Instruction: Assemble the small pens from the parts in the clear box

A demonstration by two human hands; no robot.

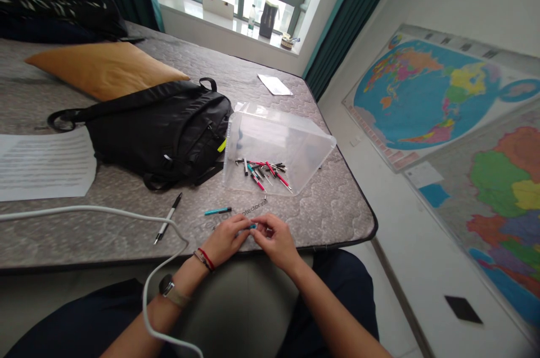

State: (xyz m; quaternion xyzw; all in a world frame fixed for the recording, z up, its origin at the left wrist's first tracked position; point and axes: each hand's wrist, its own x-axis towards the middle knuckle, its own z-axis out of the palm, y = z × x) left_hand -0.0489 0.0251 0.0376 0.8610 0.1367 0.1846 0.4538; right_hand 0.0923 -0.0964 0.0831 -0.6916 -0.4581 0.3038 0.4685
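My left hand [230, 238] and my right hand [276, 241] meet at the mattress's front edge, fingertips pinched on a small blue pen part [252, 227]. Fingers cover most of that part. Just beyond my left hand lies a teal pen barrel [217, 211] with a dark end. A small dark and silver pen piece [265, 199] rests beyond my right hand. To the left is a white and black pen [167, 218]. A clear plastic bin [291, 147], apparently tipped on its side, holds several red, black, teal and silver pen parts [264, 172].
The patterned mattress [337, 209] ends at a dark edge close to my legs. A black backpack [156, 127] lies left of the bin, before a yellow pillow [105, 68]. A white cable [105, 210] crosses beside my left arm. Printed paper [46, 164] lies far left.
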